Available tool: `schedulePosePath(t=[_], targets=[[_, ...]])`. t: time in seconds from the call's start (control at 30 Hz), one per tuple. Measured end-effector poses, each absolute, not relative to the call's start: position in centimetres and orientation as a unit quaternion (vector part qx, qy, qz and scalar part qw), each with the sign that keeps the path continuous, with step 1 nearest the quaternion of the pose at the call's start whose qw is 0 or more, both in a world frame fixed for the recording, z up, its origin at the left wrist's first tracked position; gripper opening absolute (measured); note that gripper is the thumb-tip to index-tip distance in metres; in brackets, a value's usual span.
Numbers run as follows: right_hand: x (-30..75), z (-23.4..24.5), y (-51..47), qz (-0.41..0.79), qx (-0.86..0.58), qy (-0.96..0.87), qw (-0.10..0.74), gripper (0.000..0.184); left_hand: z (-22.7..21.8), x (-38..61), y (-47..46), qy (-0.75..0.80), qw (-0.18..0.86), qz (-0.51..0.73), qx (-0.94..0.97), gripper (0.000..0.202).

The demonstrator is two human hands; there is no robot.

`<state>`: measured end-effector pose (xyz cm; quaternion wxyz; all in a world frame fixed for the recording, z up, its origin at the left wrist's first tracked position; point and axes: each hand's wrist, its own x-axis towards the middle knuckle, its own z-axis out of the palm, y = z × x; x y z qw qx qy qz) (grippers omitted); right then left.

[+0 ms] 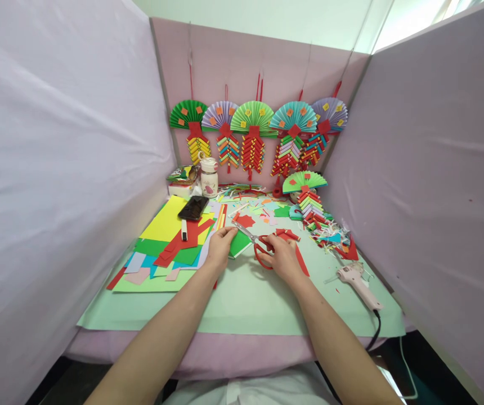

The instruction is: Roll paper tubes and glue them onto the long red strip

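My left hand (220,246) is closed, its thumb and fingers pinching a green paper piece (239,244) with a pale lower edge. Red-handled scissors (259,242) are in my right hand (285,256), fingers through the handle loops. Their blades point left across the upper part of the green paper, close to my left fingertips; how far apart the blades are is hard to see. Beyond the hands lies a red paper shape (244,220) with a jagged outline. Beside my right hand are small red paper rolls (287,234) and a red paper strip (302,263).
Coloured paper sheets (157,222) lie left, with a black phone (193,207) and a utility knife (184,230) on top. A white bottle (209,179) stands behind. A glue gun (358,284) rests right, near paper scraps (330,233). Several fan decorations (254,118) hang at the back.
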<state>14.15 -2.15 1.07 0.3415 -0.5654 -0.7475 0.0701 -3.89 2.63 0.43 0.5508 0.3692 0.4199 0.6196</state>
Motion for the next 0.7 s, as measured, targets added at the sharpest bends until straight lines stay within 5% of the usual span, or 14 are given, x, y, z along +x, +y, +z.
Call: schedulePosePath(t=[0.3,0.57,0.7], targets=[[14.5,0.5,-1.5,0.091,-0.612,-0.700,0.356,0.019,0.6,-3.9,2.5,0.441,0.534,0.617,0.374,0.037],[14.2,-0.9,-1.1,0.086,-0.642,-0.714,0.268,0.028,0.3,-3.9,2.5,0.467,0.528,0.607,0.366,0.036],[13.6,-1.1,-1.1,0.079,-0.625,-0.710,0.316,0.024,0.6,-3.7,2.3,0.441,0.587,0.595,0.327,0.039]])
